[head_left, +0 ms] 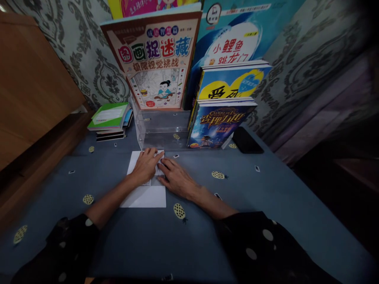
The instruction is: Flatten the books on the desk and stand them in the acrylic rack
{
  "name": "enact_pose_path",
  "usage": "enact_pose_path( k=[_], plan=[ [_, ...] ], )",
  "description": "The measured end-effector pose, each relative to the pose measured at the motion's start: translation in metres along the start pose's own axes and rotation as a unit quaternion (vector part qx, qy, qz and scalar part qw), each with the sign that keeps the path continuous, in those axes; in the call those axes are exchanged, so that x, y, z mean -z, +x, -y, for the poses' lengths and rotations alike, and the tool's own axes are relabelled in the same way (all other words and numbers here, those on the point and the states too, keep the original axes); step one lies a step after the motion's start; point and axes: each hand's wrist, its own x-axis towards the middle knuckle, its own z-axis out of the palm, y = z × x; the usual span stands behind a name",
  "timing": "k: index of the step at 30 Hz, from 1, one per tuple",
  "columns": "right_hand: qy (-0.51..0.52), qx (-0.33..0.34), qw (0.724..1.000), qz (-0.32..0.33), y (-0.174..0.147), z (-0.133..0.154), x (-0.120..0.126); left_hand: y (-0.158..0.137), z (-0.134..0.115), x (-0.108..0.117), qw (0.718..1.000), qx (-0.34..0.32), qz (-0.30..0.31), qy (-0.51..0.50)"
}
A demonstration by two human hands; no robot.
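Observation:
A white sheet of paper [143, 197] lies on the tablecloth in front of me, with a flap or second layer over its upper part. My left hand [147, 163] rests on the upper part of the paper, its fingers stretched out flat and pointing to the upper right. At the paper's right edge is my right hand [179, 177], fingers extended and thumb apart, the tips touching the paper close to the left hand. Between the hands and the lower white part, a greyish strip and a small printed patch show. The hands hide much of the upper layer.
Behind the paper stands a clear plastic rack [160, 139] holding a brown picture book [160, 67], a blue book [217, 124] and others. A small stack of books [109, 120] lies at left, a black phone-like object [248, 141] at right. A wooden panel [32, 83] borders the left.

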Motion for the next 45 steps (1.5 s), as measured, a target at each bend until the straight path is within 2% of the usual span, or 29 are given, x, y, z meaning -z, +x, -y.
enact_pose_path(
  k=[8, 15, 19, 28, 35, 42, 45],
  plan=[
    [0.004, 0.001, 1.000, -0.016, -0.001, -0.003, -0.004, -0.009, -0.001, 0.003, 0.999, 0.012, -0.013, 0.028],
    [-0.013, 0.003, 1.000, -0.018, -0.004, -0.004, -0.006, -0.038, 0.027, 0.006, 0.993, 0.098, -0.042, 0.045],
    [-0.014, 0.012, 1.000, -0.015, -0.001, -0.007, -0.005, -0.044, 0.037, 0.002, 0.991, 0.117, -0.052, 0.043],
    [-0.021, 0.020, 1.000, 0.000, 0.017, -0.013, -0.002, -0.044, 0.037, 0.000, 0.991, 0.120, -0.055, 0.035],
    [-0.007, -0.023, 1.000, 0.010, 0.033, -0.024, 0.001, -0.043, 0.039, -0.001, 0.992, 0.110, -0.054, 0.030],
    [0.000, -0.023, 0.999, -0.025, 0.028, -0.032, -0.004, -0.044, 0.040, -0.003, 0.992, 0.105, -0.069, 0.032],
    [-0.002, -0.029, 0.999, -0.029, 0.024, -0.033, -0.004, -0.045, 0.040, -0.004, 0.993, 0.084, -0.084, 0.027]
  ],
)
